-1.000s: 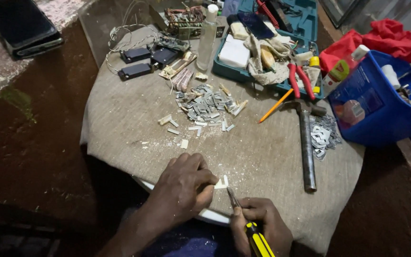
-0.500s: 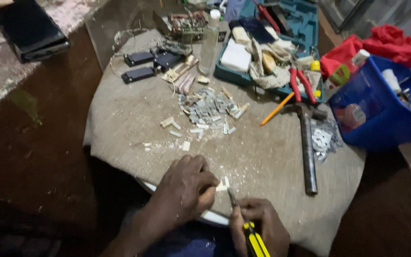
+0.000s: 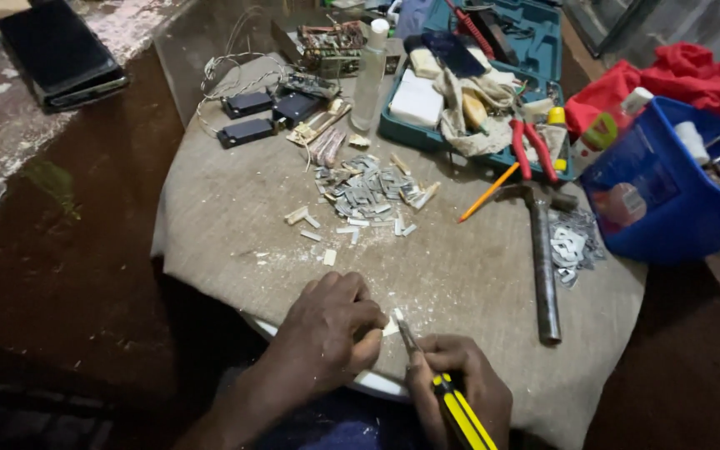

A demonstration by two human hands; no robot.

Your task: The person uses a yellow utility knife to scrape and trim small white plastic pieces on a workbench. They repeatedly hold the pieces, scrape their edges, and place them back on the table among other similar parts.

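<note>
— cloth-covered bench [image 3: 235, 250]: what is being carried on it?

— a small white piece [image 3: 392, 325] is being pinched at the near edge by the left hand [image 3: 331, 333], its grip narrow around it. a yellow-handled knife [image 3: 452, 400] is being gripped tightly by the right hand [image 3: 460, 387], blade tip touching the piece.

— and further off?

— metal scraps [image 3: 368, 193] are being left mid-bench, a hammer [image 3: 543, 258] to the right.

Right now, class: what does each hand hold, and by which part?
The right hand grips a yellow-and-black utility knife by its handle. The left hand pinches a small white piece by one end.
</note>
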